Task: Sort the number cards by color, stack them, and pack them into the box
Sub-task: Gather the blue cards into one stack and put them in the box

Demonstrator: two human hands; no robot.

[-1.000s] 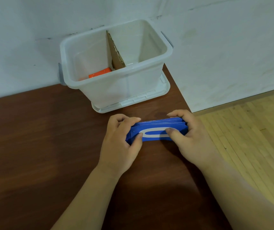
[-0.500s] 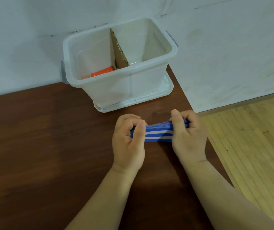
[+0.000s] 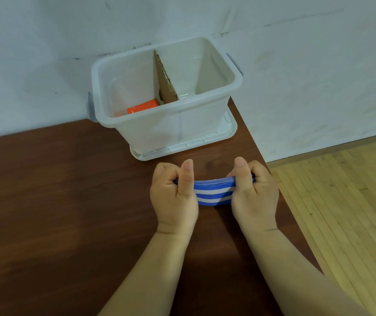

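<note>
Blue cards (image 3: pixel 213 195) form one stack over the table (image 3: pixel 57 201), at 6 o'clock from the box (image 3: pixel 155 131). My left hand (image 3: pixel 173 197) grips the 9 o'clock end and my right hand (image 3: pixel 254 197) the 3 o'clock end, fingers curled. Orange cards (image 3: pixel 142 106) lie in the box's 9 o'clock compartment.

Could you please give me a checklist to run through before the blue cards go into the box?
1. Grip: left hand and right hand pinch the blue stack by its ends: ok.
2. Squared: the stack's ends are hidden in the hands: cannot tell.
3. Sorting: orange cards lie in the left compartment of the box: ok.
4. Target: right compartment shows no cards: ok.
5. Partition: divider stands between the compartments: ok.
</note>
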